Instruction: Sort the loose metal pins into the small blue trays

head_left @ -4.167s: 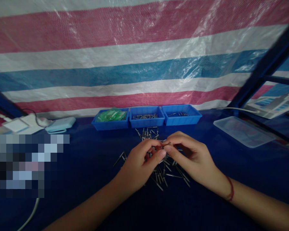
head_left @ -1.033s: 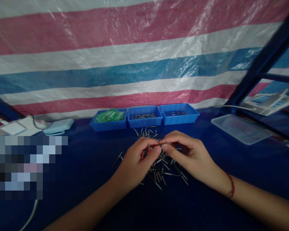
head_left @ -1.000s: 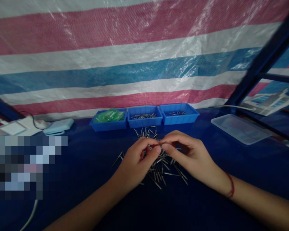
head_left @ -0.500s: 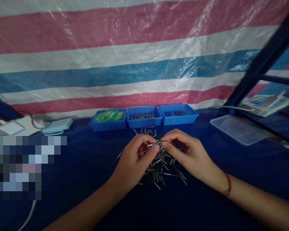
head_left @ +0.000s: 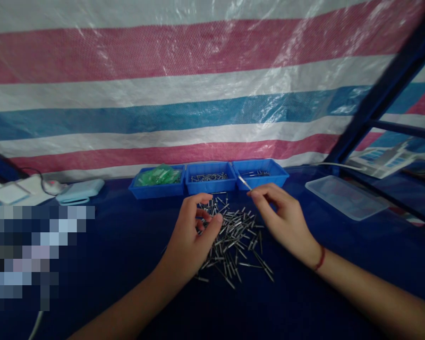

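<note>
A pile of thin metal rivets point(head_left: 233, 231) lies on the dark blue table. My right hand point(head_left: 281, 215), right of the pile, pinches one rivet point(head_left: 245, 183) between thumb and fingertips, its pale end pointing up and left toward the blue trays. Over the pile's left side is my left hand point(head_left: 194, 231), thumb and fingers apart with nothing seen between them. Behind the pile stand three blue trays: the left tray point(head_left: 157, 191) holds green plastic bags, while the middle tray point(head_left: 211, 186) and the right tray point(head_left: 265, 181) hold loose rivets.
A clear plastic lid point(head_left: 347, 197) lies at the right, near a blue metal frame point(head_left: 368, 111). On the left are a light blue case point(head_left: 80, 191), a white box point(head_left: 21, 190) and a cable. A striped sheet point(head_left: 198, 113) hangs behind.
My hands have moved apart. The right one has gone right and slightly up with a rivet, and the left one has opened. The view has shifted slightly.
</note>
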`<control>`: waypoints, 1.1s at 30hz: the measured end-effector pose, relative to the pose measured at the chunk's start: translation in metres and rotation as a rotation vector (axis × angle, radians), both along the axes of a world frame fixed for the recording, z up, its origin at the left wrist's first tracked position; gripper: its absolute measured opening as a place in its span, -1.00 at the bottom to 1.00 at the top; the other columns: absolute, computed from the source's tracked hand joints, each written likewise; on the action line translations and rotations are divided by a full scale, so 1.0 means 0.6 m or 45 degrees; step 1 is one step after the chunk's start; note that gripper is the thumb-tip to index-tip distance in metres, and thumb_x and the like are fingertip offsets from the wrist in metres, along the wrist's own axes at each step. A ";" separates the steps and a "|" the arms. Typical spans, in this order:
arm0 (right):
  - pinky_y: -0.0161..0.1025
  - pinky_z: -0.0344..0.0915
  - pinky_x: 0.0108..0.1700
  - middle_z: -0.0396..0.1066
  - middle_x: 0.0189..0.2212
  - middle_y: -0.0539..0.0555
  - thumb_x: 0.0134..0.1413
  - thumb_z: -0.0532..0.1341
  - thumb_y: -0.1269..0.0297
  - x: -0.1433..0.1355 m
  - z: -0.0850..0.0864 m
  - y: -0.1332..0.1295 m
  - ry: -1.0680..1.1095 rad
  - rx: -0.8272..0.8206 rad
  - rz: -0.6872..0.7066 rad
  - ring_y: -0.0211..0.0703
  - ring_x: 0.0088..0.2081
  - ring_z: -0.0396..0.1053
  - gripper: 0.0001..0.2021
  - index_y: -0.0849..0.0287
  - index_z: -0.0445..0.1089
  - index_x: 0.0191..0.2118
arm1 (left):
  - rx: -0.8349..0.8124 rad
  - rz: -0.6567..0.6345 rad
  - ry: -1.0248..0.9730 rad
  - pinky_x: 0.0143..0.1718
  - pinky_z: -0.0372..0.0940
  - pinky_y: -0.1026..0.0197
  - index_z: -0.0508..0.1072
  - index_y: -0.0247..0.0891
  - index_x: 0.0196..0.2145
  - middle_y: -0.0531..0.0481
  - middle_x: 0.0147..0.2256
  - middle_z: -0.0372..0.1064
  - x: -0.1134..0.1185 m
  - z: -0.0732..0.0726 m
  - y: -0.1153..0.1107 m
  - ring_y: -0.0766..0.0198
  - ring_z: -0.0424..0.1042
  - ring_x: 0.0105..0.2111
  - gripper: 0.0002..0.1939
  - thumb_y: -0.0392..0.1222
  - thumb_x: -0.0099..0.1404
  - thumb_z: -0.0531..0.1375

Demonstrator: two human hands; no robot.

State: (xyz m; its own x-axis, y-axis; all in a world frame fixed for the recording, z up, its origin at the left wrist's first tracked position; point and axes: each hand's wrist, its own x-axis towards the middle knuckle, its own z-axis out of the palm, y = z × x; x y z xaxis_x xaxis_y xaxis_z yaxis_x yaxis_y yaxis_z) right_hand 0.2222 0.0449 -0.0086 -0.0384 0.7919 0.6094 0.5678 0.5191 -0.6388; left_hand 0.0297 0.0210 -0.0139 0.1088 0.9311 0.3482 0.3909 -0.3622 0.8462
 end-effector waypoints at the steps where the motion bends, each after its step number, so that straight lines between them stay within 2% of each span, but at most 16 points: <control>1: -0.25 0.22 -0.32 0.41 -0.42 0.06 0.15 0.09 0.20 0.012 0.001 0.015 -0.018 0.054 -0.130 -0.19 -0.37 0.34 -0.77 0.19 0.39 -0.40 | 0.004 0.005 0.017 -0.35 0.24 0.19 0.18 -0.18 -0.04 -0.07 -0.16 0.25 -0.002 0.000 0.003 0.27 0.34 -0.30 -0.69 -0.19 0.26 0.10; 4: -0.24 0.19 -0.39 0.42 -0.47 0.10 0.15 0.06 0.11 0.050 0.002 0.063 -0.129 0.083 -0.420 -0.17 -0.46 0.32 -0.69 0.21 0.42 -0.37 | 0.038 -0.003 0.074 -0.33 0.26 0.18 0.19 -0.18 -0.05 -0.08 -0.14 0.24 -0.007 0.000 0.007 0.27 0.34 -0.28 -0.71 -0.22 0.27 0.09; 8: -0.22 0.16 -0.40 0.43 -0.48 0.16 0.17 -0.02 0.02 0.080 -0.004 0.093 -0.329 0.080 -0.553 -0.12 -0.48 0.32 -0.57 0.24 0.44 -0.37 | 0.174 -0.065 0.144 -0.32 0.28 0.20 0.25 -0.17 -0.10 -0.07 -0.12 0.19 -0.011 0.003 0.008 0.30 0.33 -0.27 -0.77 -0.30 0.27 0.08; 10: -0.24 0.14 -0.43 0.43 -0.51 0.15 0.18 -0.04 0.00 0.080 -0.009 0.088 -0.307 0.023 -0.528 -0.14 -0.51 0.31 -0.55 0.24 0.43 -0.37 | 0.249 -0.086 0.217 -0.34 0.29 0.21 0.29 -0.18 -0.14 -0.08 -0.10 0.16 -0.016 0.007 0.012 0.32 0.33 -0.29 -0.80 -0.33 0.26 0.08; 13: -0.25 0.16 -0.43 0.43 -0.50 0.11 0.18 -0.03 0.02 0.064 -0.017 0.067 -0.236 -0.070 -0.416 -0.16 -0.50 0.32 -0.58 0.24 0.43 -0.33 | 0.360 -0.030 0.379 -0.30 0.30 0.18 0.33 -0.23 -0.19 -0.08 -0.12 0.18 -0.032 0.016 0.028 0.31 0.33 -0.30 -0.84 -0.33 0.26 0.07; 16: -0.26 0.20 -0.38 0.44 -0.43 0.08 0.18 -0.01 0.05 0.040 -0.028 0.044 -0.197 -0.170 -0.219 -0.16 -0.43 0.34 -0.63 0.21 0.41 -0.27 | 0.446 0.029 0.582 -0.12 0.26 0.09 0.35 -0.28 -0.20 -0.10 -0.15 0.22 -0.057 0.020 0.052 0.23 0.32 -0.19 -0.83 -0.35 0.27 0.04; 17: -0.27 0.21 -0.36 0.44 -0.42 0.07 0.19 -0.01 0.06 0.032 -0.031 0.038 -0.191 -0.198 -0.145 -0.17 -0.42 0.35 -0.64 0.21 0.40 -0.26 | 0.458 0.025 0.665 -0.07 0.23 0.06 0.36 -0.29 -0.19 -0.11 -0.16 0.24 -0.066 0.019 0.059 0.19 0.31 -0.14 -0.82 -0.35 0.28 0.03; 20: -0.27 0.22 -0.35 0.43 -0.41 0.04 0.19 0.01 0.07 0.015 -0.036 0.025 -0.173 -0.204 -0.005 -0.19 -0.42 0.34 -0.68 0.18 0.39 -0.25 | 0.361 -0.077 0.885 -0.08 0.23 0.05 0.39 -0.29 -0.15 -0.10 -0.19 0.29 -0.086 0.010 0.077 0.18 0.33 -0.17 -0.77 -0.34 0.31 -0.02; 26: -0.28 0.21 -0.44 0.39 -0.48 0.03 0.18 0.00 0.05 0.010 -0.033 0.018 -0.116 -0.209 -0.011 -0.21 -0.49 0.31 -0.66 0.19 0.38 -0.30 | 0.297 -0.308 1.025 -0.08 0.21 0.08 0.42 -0.22 -0.12 -0.08 -0.17 0.33 -0.089 -0.010 0.087 0.19 0.32 -0.17 -0.76 -0.20 0.34 0.01; 33: -0.26 0.26 -0.40 0.43 -0.42 0.06 0.17 0.03 0.08 0.009 -0.042 0.023 -0.068 -0.224 0.045 -0.19 -0.43 0.35 -0.70 0.19 0.38 -0.27 | 0.336 -0.299 1.076 -0.14 0.21 0.10 0.42 -0.26 -0.32 -0.04 -0.26 0.35 -0.082 -0.014 0.087 0.20 0.33 -0.24 -0.83 -0.19 0.32 0.05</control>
